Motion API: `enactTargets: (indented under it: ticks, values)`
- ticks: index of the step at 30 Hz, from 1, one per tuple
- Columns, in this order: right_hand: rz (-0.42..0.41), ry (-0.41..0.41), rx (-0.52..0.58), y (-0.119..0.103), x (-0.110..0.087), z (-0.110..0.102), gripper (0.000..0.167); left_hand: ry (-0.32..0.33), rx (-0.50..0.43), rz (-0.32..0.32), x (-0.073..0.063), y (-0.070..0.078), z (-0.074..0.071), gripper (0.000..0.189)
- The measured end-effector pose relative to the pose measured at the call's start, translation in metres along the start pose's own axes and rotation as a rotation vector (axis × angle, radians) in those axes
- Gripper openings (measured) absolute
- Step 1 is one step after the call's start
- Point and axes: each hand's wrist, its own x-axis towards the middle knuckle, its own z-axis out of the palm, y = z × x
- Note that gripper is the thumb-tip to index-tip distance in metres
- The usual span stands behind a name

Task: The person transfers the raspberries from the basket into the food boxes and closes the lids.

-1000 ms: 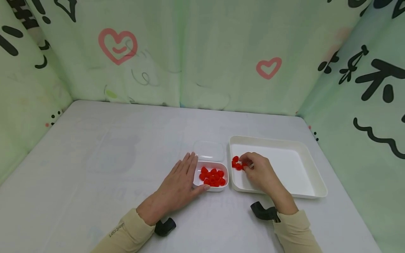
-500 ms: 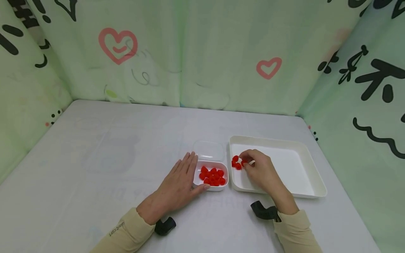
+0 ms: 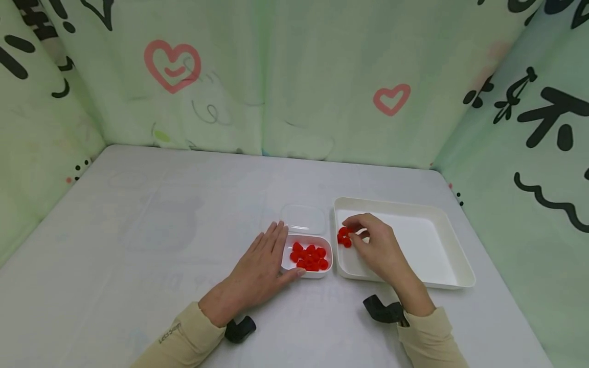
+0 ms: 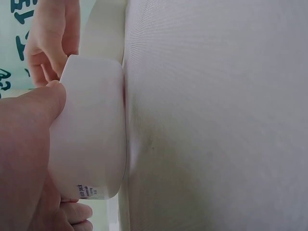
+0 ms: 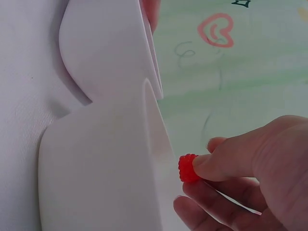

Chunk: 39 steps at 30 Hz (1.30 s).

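My right hand (image 3: pixel 379 248) is over the left end of the large white tray (image 3: pixel 409 230), thumb and fingers pinching a red, bumpy raspberry (image 5: pixel 187 168). Several more raspberries (image 3: pixel 341 238) lie beside its fingertips, against the tray's left wall. My left hand (image 3: pixel 259 266) lies along the left side of a small white box (image 3: pixel 316 275), its fingers straight and its thumb on the near rim. Inside that box sits a pile of raspberries (image 3: pixel 310 258). From the left wrist, the thumb (image 4: pixel 55 96) shows at the box's rim, with fingertips (image 4: pixel 77 211) beyond its lower end.
A clear plastic lid (image 3: pixel 303 217) stands folded back behind the small box. The box and tray are side by side on a white-covered table (image 3: pixel 161 230). Green printed curtains (image 3: pixel 294 76) enclose the back and sides. Black curved mounts (image 3: pixel 384 310) stick out at both wrists.
My right hand has shifted slightly left and away from me, its fingertips now closer to the tray's left wall. The left hand and the box have stayed in place.
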Motion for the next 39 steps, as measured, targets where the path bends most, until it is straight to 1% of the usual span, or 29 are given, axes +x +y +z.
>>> enactTargets:
  ticks: [7,16,22,27,32,39]
  values:
    - [-0.024,-0.012,0.021,-0.008,0.0,0.001,0.021,0.004,0.001,0.005,-0.001,0.0,-0.001,0.097]
    - [-0.117,-0.014,0.043,-0.017,-0.001,0.001,0.023,0.003,-0.007,0.001,0.0,0.0,-0.001,0.097]
    - [-0.122,-0.048,0.051,-0.024,-0.003,0.004,0.026,-0.001,-0.011,0.005,0.0,0.0,-0.002,0.097]
    - [-0.133,-0.091,0.07,-0.028,-0.006,0.009,0.027,0.013,0.0,0.023,-0.002,-0.001,-0.001,0.096]
    - [-0.162,-0.122,0.077,-0.029,-0.007,0.012,0.027,0.006,0.012,0.017,-0.001,0.0,0.0,0.097]
    - [-0.164,-0.147,0.073,-0.032,-0.008,0.013,0.027,-0.002,0.007,0.011,-0.001,0.0,0.0,0.098]
